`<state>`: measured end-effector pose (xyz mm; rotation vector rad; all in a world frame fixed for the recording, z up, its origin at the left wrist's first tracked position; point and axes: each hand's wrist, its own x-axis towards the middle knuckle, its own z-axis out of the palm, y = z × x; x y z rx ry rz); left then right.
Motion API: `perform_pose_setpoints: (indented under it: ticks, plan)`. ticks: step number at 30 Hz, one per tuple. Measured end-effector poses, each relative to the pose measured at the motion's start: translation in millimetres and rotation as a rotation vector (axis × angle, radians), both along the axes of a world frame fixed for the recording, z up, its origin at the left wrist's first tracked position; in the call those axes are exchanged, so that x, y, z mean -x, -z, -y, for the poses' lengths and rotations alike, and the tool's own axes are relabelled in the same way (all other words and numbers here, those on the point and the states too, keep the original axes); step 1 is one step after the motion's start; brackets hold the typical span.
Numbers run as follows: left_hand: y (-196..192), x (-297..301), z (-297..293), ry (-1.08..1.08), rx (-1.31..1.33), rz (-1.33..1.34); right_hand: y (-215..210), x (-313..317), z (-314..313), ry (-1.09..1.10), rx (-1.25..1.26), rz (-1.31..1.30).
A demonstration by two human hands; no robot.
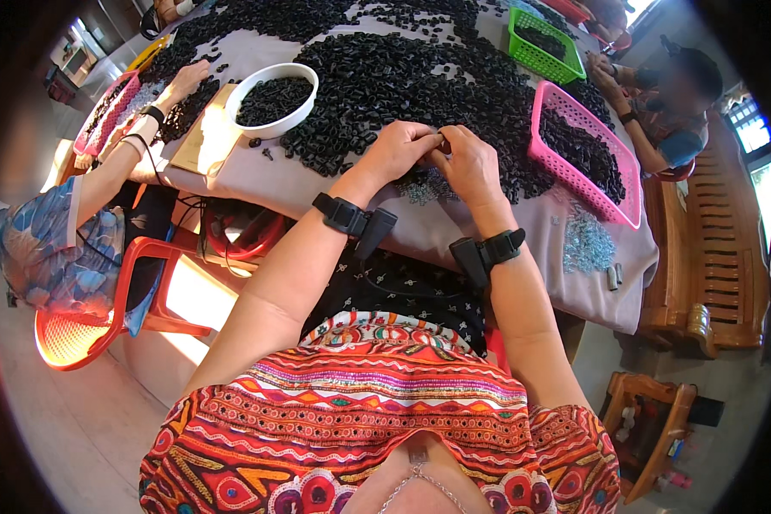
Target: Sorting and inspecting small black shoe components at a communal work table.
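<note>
Far left: a co-worker's hand (pixel 188 80) over black pieces, near a perforated pink basket (pixel 111 122). Next, a smooth, round white bowl (pixel 270 131) of small black parts; beyond it, a wide heap of glossy, chunky black pieces (pixel 385 77) on soft, pale cloth (pixel 240 177).

Centre: your left hand (pixel 398 150) pinches, thumb to finger, meeting your right hand (pixel 473 167), fingers likewise curled in. Between the fingertips, a small dark piece (pixel 442 146), mostly hidden. You seem to be mid-fitting or handling it; next move likely wants a steady pinch, careful alignment. Clear bits below.

Right: latticed pink tray (pixel 578 182), black-filled; glassy clear pieces (pixel 588 244) beside.
</note>
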<state>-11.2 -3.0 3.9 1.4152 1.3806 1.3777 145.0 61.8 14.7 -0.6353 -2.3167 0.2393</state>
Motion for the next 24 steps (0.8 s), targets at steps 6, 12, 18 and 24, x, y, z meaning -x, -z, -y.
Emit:
perform_pose_setpoints:
  ticks: [6, 12, 18, 24]
  plan:
    - [-4, 1, 1, 0.041, 0.034, -0.008, 1, -1, 1, 0.012, -0.045, 0.009]
    - [2, 3, -2, 0.041, 0.045, 0.052, -3, 2, 4, -0.006, -0.029, -0.030]
    - [-7, 7, -1, -0.149, -0.043, 0.343, -5, -1, -1, 0.088, 0.052, -0.158]
    - [5, 10, -2, -0.344, -0.122, 0.007, -19, -20, -27, 0.084, 0.699, -0.886]
